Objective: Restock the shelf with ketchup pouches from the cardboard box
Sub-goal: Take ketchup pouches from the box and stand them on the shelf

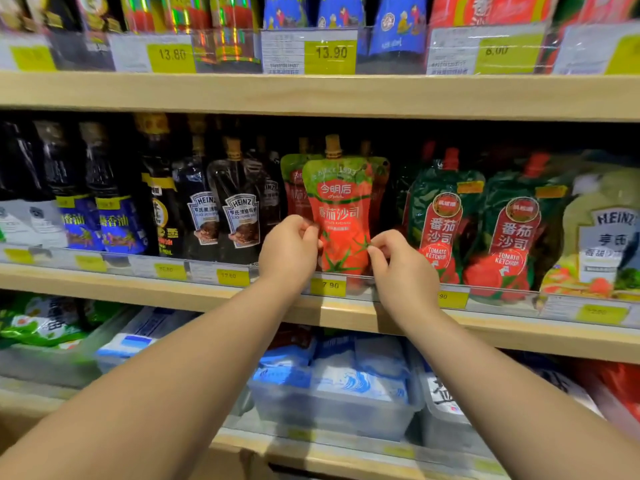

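The left hand (pixel 289 252) and right hand (pixel 398 263) pinch opposite side edges of the upright ketchup pouch (pixel 341 216) standing between them on the shelf (pixel 207 292).

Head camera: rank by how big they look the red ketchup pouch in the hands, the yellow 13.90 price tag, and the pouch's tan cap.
1. ketchup pouch
2. 13.90 price tag
3. cap
The tag's distance from the camera differs, so true sizes stay unsure.
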Demonstrator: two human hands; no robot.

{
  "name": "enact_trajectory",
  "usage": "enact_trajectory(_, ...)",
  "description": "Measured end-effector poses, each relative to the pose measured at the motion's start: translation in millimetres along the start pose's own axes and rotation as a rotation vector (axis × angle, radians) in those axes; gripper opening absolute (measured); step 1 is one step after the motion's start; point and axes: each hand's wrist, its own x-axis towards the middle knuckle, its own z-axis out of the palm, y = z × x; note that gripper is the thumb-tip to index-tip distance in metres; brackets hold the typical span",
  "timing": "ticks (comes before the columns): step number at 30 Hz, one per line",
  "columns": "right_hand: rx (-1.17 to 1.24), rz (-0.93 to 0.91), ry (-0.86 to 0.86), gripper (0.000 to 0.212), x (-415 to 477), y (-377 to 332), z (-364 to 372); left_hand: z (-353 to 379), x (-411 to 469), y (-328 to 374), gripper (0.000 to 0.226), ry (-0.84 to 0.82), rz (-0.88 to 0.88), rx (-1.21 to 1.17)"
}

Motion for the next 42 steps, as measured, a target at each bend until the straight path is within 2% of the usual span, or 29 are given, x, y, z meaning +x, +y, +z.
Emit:
enact_trajectory(5, -0.03, -0.003, -0.025, 0.013, 1.3, 3.4, -1.1, 6.4, 2.2, -1.6, 0.018, -0.016, -0.015, 0.128)
enact_trajectory(9, 0.049, -0.002, 0.006, 0.034, -0.8, -1.4, -4.0, 6.6, -0.2, -7.4, 0.028, -0.049, 0.069, 0.22)
enact_trajectory(12, 0.045, -0.029, -0.018, 0.041, -7.1, -5.7, -2.1, 6.7, -6.1, -11.6, 0.031, -0.096, 0.079, 0.255)
enact_trajectory(15, 0.011, -0.015, -0.05, 0.04, -11.7, -9.6, -0.1, 8.0, -12.0, -9.2, 0.035, -0.087, 0.096, 0.252)
enact_trajectory(23, -0.013, 0.013, 0.023, 0.038, -12.4, -12.3, -3.2, 25.8, -18.8, 8.4, 0.037, -0.159, 0.153, 0.288)
enact_trajectory(29, 0.024, -0.008, 0.083, 0.033, -12.0, -22.3, -4.2, 26.5, -21.6, 4.4, 0.04, -0.025, 0.158, 0.207)
enact_trajectory(35, 0.084, -0.092, 0.034, 0.025, -21.6, -50.2, 10.3, -18.3, -32.6, -26.7, 0.035, 0.148, 0.064, -0.064)
enact_trajectory(39, 0.091, -0.146, -0.12, 0.023, -47.3, -79.9, 44.3, -44.6, -72.7, -90.5, 0.028, 0.157, -0.148, -0.182)
enact_trajectory(42, 0.104, -0.183, -0.267, 0.019, -77.5, -105.0, 78.0, -62.8, -104.1, -147.5, 0.023, 0.138, -0.313, -0.14)
